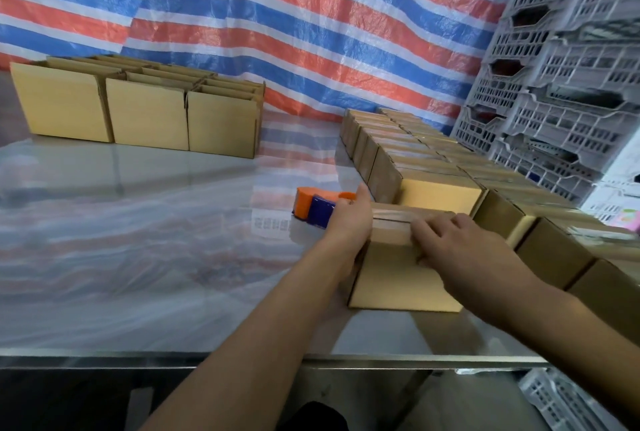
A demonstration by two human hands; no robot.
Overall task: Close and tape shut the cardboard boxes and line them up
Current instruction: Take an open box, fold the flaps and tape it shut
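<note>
Nearest, the left hand (349, 219) is clasped round the side, and the right hand (450, 240) pressed flat on top, of a taped box (398, 278) beside the sealed rows (433, 153); several open boxes (149, 112) are judged left.

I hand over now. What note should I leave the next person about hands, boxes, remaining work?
Left hand steadies the box at its left side; fingers hidden.
Right hand presses flat on the box top, where tape seems laid.
Tape dispenser lies on the table behind the left hand.
Done: taped boxes in rows, right.
To do: line this box up; open boxes, far left.
</note>
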